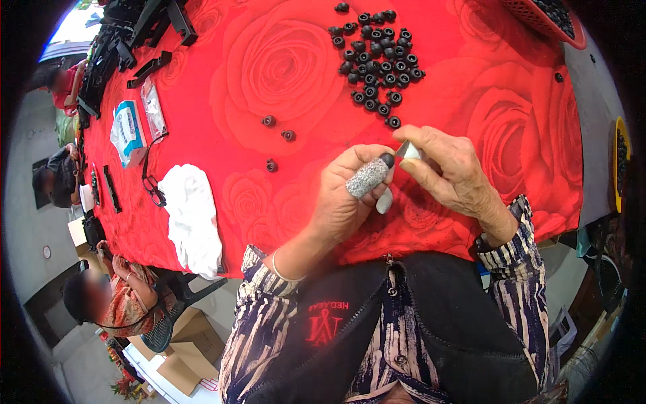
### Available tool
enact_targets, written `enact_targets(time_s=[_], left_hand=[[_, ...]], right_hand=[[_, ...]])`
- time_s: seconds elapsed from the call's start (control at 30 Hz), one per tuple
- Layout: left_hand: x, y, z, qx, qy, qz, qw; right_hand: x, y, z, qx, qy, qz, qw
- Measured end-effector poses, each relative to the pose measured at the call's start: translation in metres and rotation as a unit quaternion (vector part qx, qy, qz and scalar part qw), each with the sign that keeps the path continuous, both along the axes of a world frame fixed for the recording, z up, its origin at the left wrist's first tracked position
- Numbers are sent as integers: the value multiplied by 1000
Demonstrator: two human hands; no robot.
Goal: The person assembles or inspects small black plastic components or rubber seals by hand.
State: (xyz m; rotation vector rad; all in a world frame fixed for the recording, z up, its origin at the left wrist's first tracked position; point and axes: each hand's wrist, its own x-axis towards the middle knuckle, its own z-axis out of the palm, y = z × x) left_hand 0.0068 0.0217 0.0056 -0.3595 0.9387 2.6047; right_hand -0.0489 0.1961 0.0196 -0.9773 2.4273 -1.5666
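Observation:
Over the red cloth, my left hand pinches a small black round part. A grey speckled finger cover sits on one of its digits, and a pale tip shows below it. My right hand is closed on a small thin blade, wrapped in something white near the fingertips. The blade's edge is close beside the black part; whether they touch I cannot tell. Beyond my hands lies a loose cluster of similar black parts. Three more, including one black knob, lie apart to the left.
A white cloth, glasses and a blue-and-white tissue pack lie on the left. Long black pieces are piled at the far left. A red basket stands far right, a yellow tray beyond the edge. Other people sit at left.

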Motion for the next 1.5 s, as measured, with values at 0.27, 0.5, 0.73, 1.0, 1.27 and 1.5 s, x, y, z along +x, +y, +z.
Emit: enact_targets(time_s=[0.27, 0.5, 0.73, 1.0, 1.27, 1.5], left_hand=[[0, 0, 1, -9, -3, -2, 1000], [0, 1, 1, -21, -8, -11, 1000], [0, 1, -2, -14, -4, -12, 1000], [1, 0, 0, -34, -7, -11, 999], [1, 0, -1, -29, -12, -12, 999], [0, 0, -3, -47, -23, 2, 999]], right_hand=[[2, 1, -1, -5, -3, -2, 1000], [2, -2, -2, 5, -22, 1, 1000], [1, -1, 0, 18, -14, 4, 1000], [0, 0, 1, 28, -28, 18, 999], [-1, 0, -7, -8, 13, 34, 999], [1, 1, 5, -3, -105, 40, 994]])
